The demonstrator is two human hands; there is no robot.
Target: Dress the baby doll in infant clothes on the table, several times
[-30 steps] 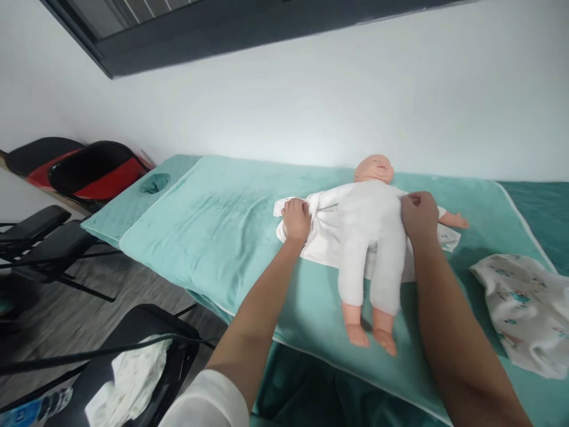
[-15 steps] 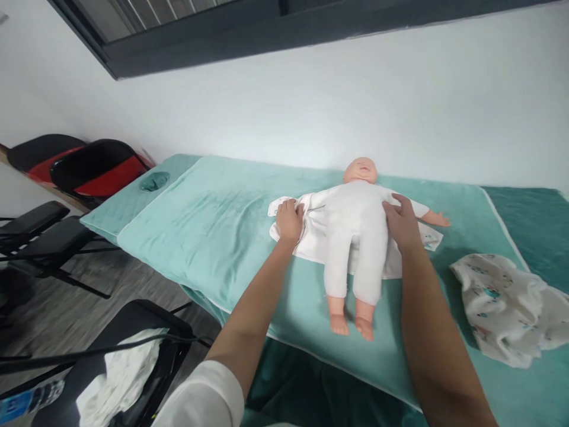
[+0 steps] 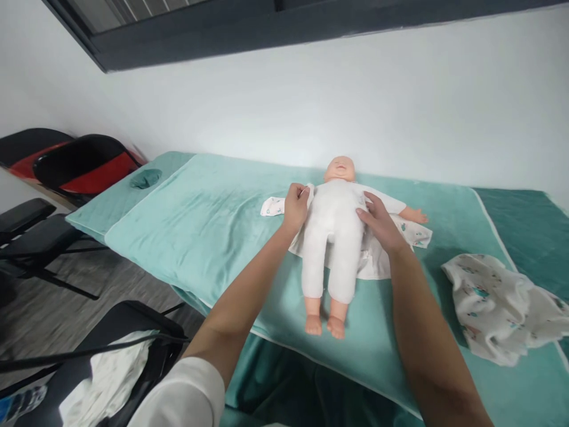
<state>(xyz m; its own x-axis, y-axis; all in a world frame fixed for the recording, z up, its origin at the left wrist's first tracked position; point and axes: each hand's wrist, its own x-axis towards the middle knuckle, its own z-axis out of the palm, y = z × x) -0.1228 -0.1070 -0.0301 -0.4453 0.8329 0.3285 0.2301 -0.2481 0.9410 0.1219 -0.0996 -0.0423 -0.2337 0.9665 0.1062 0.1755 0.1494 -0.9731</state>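
Pinching the garment with your left hand; your right hand, grip unclear, touches the doll, face-up on the green cover. Risk: tugging may drag it, its weight pinning the garment.

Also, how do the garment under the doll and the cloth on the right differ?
The garment lies spread beneath the doll; the cloth lies bunched up. The left hand grips the garment's edge; neither hand touches the cloth. Both are white with printed patterns and lie on the green cover.
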